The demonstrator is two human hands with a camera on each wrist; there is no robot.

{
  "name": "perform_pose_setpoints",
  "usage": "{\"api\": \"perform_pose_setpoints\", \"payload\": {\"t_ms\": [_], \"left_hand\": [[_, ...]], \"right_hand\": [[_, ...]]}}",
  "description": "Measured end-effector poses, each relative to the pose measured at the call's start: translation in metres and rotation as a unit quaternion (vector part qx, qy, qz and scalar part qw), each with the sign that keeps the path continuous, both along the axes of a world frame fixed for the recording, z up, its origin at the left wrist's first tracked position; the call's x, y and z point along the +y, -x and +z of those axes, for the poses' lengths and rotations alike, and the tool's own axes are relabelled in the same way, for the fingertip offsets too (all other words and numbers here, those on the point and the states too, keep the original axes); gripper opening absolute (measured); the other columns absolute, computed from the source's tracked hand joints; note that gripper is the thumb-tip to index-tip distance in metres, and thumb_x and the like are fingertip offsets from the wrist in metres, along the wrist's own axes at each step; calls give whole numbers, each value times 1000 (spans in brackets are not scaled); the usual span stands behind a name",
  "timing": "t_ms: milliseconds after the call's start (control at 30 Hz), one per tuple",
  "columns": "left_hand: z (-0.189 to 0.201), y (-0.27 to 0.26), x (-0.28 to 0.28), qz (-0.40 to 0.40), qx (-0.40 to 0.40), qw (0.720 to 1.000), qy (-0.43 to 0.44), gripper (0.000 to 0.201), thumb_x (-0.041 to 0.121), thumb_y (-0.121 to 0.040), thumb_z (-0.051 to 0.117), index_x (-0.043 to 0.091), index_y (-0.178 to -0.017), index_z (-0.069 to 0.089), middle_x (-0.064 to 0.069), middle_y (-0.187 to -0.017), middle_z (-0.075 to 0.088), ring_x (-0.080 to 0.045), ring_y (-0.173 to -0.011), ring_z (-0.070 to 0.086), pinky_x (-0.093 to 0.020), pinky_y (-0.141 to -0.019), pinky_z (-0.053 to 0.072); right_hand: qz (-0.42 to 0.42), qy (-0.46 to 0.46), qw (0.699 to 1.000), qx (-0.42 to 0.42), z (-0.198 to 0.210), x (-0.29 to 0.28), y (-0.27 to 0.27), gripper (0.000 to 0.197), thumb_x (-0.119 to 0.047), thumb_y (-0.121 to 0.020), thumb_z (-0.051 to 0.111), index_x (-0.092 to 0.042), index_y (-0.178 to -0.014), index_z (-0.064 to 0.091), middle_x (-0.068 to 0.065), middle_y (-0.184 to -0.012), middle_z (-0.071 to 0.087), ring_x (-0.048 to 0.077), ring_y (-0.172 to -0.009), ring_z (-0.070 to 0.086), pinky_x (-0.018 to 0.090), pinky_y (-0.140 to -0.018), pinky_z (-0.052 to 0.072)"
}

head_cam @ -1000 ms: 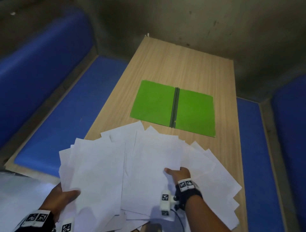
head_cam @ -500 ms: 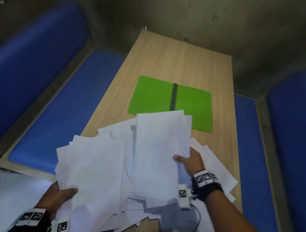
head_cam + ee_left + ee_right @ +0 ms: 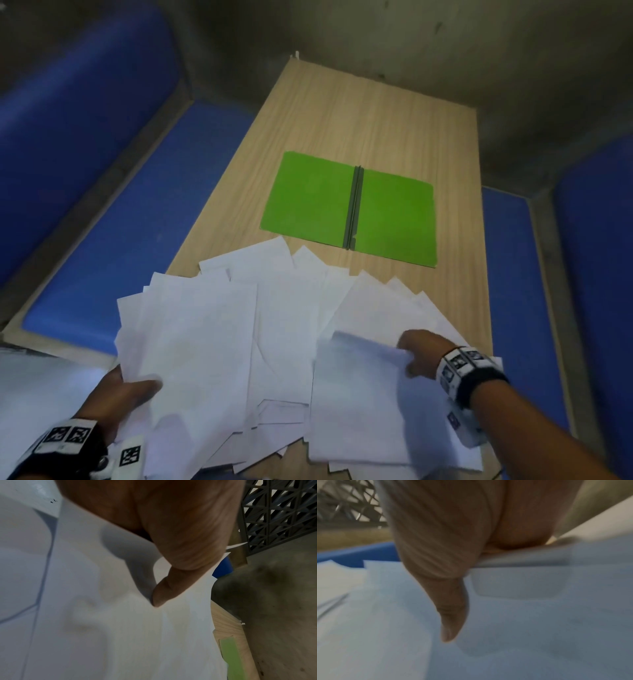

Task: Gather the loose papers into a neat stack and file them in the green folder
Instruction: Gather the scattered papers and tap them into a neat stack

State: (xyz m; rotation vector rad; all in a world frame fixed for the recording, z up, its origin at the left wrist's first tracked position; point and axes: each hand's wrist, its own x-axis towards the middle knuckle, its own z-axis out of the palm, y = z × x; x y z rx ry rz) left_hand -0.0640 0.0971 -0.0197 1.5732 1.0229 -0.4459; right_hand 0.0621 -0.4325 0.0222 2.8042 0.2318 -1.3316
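Note:
Several loose white papers [image 3: 274, 325] lie fanned over the near end of the wooden table [image 3: 376, 120]. The green folder [image 3: 308, 198] lies open and flat beyond them, its dark spine [image 3: 354, 205] in the middle. My left hand [image 3: 126, 394] grips the left bundle of papers [image 3: 191, 342], thumb on top; in the left wrist view the thumb [image 3: 164, 592] presses into the sheet [image 3: 120, 635]. My right hand [image 3: 421, 353] pinches a blurred sheaf of papers [image 3: 359, 404] by its right edge, thumb [image 3: 452, 615] on top in the right wrist view.
Blue cushioned benches [image 3: 130, 205] run along both long sides of the table, the right one [image 3: 510, 274] close to the table edge. A grey wall [image 3: 411, 41] closes the far end. Bare wood shows around and beyond the folder.
The sheaf in my right hand was lifted up in front of the folder, then swung down and to the right. The left hand has kept its hold on its bundle.

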Motion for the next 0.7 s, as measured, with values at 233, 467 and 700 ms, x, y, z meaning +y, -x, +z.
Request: {"api": "perform_pose_setpoints", "payload": {"t_ms": [233,467,700], "left_hand": [[-1,3,-4,18,-6,1000,-1,36,-9,-91,66,1,-125,62,-28,-106,72,-42,-94,69,-45,-84,53],[12,-8,-25,28,-35,998,36,45,-15,-85,70,0,-127,60,-25,-114,72,-41,-102,68,-51,-98,49],[24,-27,-57,10,-79,995,55,57,-1,-66,81,11,-119,66,-22,-110,74,-41,-99,70,-56,-91,57]], "right_hand": [[178,26,978,-104,-33,22,31,41,-13,-79,53,-23,-119,50,-1,-123,51,24,-108,54,38,-84,33],[177,4,980,-92,-7,21,35,23,-11,-78,49,-31,-89,51,-8,-78,59,21,-97,63,40,-104,20],[-47,-329,932,-148,78,5,25,17,-9,-78,67,-23,-71,62,-10,-69,65,6,-71,63,17,-60,44]]}}
